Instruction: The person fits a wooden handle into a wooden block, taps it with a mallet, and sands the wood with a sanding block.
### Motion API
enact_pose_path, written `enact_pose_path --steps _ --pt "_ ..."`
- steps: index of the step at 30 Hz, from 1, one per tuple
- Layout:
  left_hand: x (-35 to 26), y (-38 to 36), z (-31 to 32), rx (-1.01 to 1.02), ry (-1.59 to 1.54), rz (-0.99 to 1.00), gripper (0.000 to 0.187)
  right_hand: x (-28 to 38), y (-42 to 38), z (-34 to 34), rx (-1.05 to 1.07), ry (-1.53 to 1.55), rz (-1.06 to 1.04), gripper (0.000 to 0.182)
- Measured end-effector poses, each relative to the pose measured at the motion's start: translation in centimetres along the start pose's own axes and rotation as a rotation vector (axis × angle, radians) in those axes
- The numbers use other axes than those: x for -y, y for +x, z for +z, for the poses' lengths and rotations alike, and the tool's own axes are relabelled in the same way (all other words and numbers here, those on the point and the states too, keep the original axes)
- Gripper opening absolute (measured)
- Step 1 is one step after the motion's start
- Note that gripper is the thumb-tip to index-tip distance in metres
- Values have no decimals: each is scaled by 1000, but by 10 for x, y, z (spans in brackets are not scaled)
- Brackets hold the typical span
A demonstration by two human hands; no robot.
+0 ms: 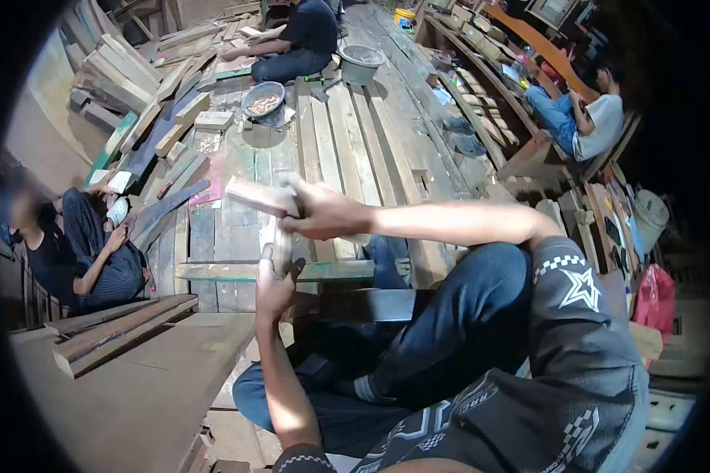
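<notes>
In front of me my right hand (pixel 327 211) is closed around the near end of a pale wooden block (pixel 252 195), which points away to the left. Below it, my left hand (pixel 276 290) grips a narrow wooden piece (pixel 282 246) held upright. The top of this piece meets the underside of my right hand and the block, and the fingers hide the contact. Motion slightly blurs the right hand. Under both hands a plank with a green edge (pixel 331 271) lies across the floor, close before my crossed legs.
A basin of small wooden pieces (pixel 263 101) and a grey bucket (pixel 361 65) stand farther ahead. A hammer (pixel 321 91) lies between them. Stacked timber (pixel 118 75) fills the left. One person sits at left (pixel 79 244), another ahead (pixel 304 39), a third at right (pixel 596 118).
</notes>
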State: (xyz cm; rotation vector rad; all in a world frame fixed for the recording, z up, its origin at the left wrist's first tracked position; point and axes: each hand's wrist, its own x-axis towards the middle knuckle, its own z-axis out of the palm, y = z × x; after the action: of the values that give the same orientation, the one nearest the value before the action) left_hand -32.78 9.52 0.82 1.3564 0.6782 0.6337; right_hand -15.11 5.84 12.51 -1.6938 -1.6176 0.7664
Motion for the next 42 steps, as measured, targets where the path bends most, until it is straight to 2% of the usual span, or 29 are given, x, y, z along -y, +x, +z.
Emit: enact_pose_path --steps 1,3,5,6,9,10,12,13,14,15,16,17,19,20,23,24,25,26,28,29,30,31,32,33,35,36,39,40,42 --pt "7 0 1 -53 -113 35 30 -5 3 5 67 -211 -29 55" --pt "12 0 -5 -59 5 -26 31 -23 1 24 56 -556 -293 53" --pt "12 1 -4 -44 23 -71 31 -35 2 25 195 -616 -361 49" --pt "23 4 -6 -88 58 -5 33 -37 3 25 271 -644 -397 48" --pt "4 2 -4 -113 182 96 37 -27 19 1 349 -455 -169 48" --pt "12 3 -5 -123 208 102 37 -19 14 0 277 -544 -107 59" --pt "22 8 -5 -112 214 128 37 -64 13 18 150 -440 -513 62" --pt "28 7 -10 -99 202 136 37 -45 4 15 268 -469 -408 63" --pt "40 6 -15 -92 247 29 33 -21 -5 11 381 -505 -302 64" --pt "49 5 -17 -121 284 -18 30 -18 -2 8 458 -518 -287 65" --pt "58 6 -19 -148 321 -66 27 -24 2 8 369 -404 -301 62" --pt "49 3 -17 -183 349 -76 26 -20 9 2 376 -530 -205 55" --pt "11 -3 -12 -224 401 -122 24 -40 9 10 263 -524 -230 48" --pt "7 0 -14 -180 454 -289 29 -43 4 16 231 -528 -228 47" --pt "56 3 -13 -235 94 177 34 -26 -13 19 434 -628 -183 44" --pt "63 6 -13 -207 11 161 37 -24 -10 15 463 -650 -164 41" --pt "54 6 -12 -189 123 92 36 -27 0 7 499 -770 -136 39" --pt "43 5 -12 -167 236 20 36 -47 2 0 304 -679 -144 45" --pt "22 1 -9 -148 361 -67 38 -53 -7 5 240 -607 -128 46" --pt "24 1 -7 -157 238 4 36 -52 -10 6 205 -579 -129 46" --pt "32 1 -5 -166 115 75 34 -39 -17 7 271 -580 -261 55" --pt "44 2 -3 -175 -6 143 32 -36 -22 9 350 -590 -238 55" --pt "66 5 -1 -177 -316 205 31 -32 -19 6 388 -593 -199 56" --pt "51 3 -2 -157 -241 74 33 -28 -16 4 427 -591 -159 57" --pt "4 -3 -5 -110 -87 -200 36 -26 -8 -1 241 -512 -56 63" --pt "30 0 -9 -126 27 -104 36 -35 -10 0 200 -543 -61 65" --pt "37 -5 -8 -100 -141 -80 35 -47 -24 13 319 -435 -280 64" --pt "44 -5 3 -179 -432 64 33 -32 -24 8 504 -640 -211 63" --pt "45 -5 -2 -161 -171 -49 34 -34 -18 7 365 -501 -198 65"
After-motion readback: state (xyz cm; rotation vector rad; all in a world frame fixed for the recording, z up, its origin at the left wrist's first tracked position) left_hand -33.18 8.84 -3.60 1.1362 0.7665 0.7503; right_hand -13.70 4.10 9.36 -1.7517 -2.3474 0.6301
